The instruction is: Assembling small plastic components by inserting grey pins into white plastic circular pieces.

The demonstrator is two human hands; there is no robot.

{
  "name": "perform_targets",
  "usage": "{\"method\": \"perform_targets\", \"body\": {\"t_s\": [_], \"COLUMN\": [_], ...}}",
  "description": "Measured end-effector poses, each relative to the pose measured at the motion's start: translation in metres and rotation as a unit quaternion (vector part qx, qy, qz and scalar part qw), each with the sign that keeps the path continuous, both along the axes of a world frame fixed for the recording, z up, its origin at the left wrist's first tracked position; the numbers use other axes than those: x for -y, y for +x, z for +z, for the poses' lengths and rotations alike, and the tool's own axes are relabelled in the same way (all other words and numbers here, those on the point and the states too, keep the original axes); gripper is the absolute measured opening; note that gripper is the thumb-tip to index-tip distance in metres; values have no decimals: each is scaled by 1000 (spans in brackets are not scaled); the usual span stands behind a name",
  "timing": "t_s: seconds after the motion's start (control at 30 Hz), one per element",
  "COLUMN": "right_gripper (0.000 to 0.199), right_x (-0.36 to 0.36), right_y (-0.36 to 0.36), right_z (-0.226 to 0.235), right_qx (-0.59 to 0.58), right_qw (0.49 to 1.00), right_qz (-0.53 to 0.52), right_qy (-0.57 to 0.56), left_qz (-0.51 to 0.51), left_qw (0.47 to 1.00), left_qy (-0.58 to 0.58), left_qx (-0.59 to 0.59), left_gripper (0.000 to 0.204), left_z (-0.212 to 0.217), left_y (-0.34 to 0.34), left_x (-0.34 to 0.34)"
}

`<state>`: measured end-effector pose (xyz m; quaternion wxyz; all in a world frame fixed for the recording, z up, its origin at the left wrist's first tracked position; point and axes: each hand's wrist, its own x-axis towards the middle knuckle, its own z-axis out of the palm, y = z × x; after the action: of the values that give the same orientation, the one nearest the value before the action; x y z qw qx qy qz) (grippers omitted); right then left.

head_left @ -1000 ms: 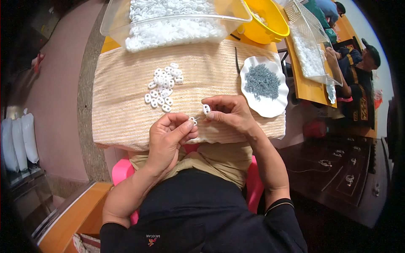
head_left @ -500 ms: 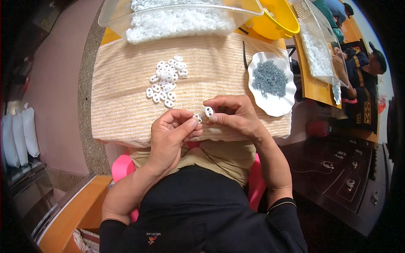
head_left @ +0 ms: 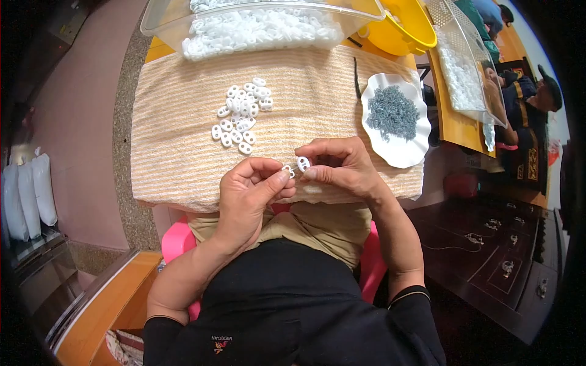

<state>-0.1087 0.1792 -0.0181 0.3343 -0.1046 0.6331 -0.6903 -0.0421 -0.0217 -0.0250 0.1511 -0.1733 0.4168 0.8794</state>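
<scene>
Over the near edge of a striped cloth point(head_left: 177, 122), my two hands meet fingertip to fingertip. My left hand point(head_left: 247, 192) is closed in a pinch on a small white plastic piece with holes point(head_left: 289, 171). Between thumb and forefinger, my right hand point(head_left: 342, 168) grips a white oval two-hole plastic piece point(head_left: 303, 163), held upright. A thin line seems to bridge the short gap between the two pieces, too fine to make out. Beyond my left hand lies a loose pile of similar white oval pieces point(head_left: 246, 124).
A white scalloped plate point(head_left: 406, 155) of small grey-blue pieces point(head_left: 392, 114) sits to the right, beside a black strip point(head_left: 356, 78). At the back stand a clear bin point(head_left: 165, 30) of white pieces and a yellow basin point(head_left: 397, 38). Another person point(head_left: 531, 104) works at the far right.
The white piece in my right hand is turned slightly, its holes facing me a little more. Both hands keep their pinch in nearly the same place.
</scene>
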Motion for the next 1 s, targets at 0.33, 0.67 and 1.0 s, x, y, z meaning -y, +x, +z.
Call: {"method": "perform_targets", "body": {"t_s": [0.33,0.67,1.0], "right_gripper": [32,31,30], "right_x": [0,-1,3], "right_y": [0,-1,-1], "right_z": [0,0,1], "right_qx": [0,-6,-48], "right_qw": [1000,1000,999], "right_qz": [4,8,19], "right_qy": [-9,8,2], "left_qz": [4,4,0], "left_qw": [1000,1000,1000], "left_qy": [0,-6,-12], "left_qx": [-1,-4,-8], "left_gripper": [12,12,11], "left_z": [0,0,-1], "left_y": [0,0,1], "left_x": [-1,-1,-1]}}
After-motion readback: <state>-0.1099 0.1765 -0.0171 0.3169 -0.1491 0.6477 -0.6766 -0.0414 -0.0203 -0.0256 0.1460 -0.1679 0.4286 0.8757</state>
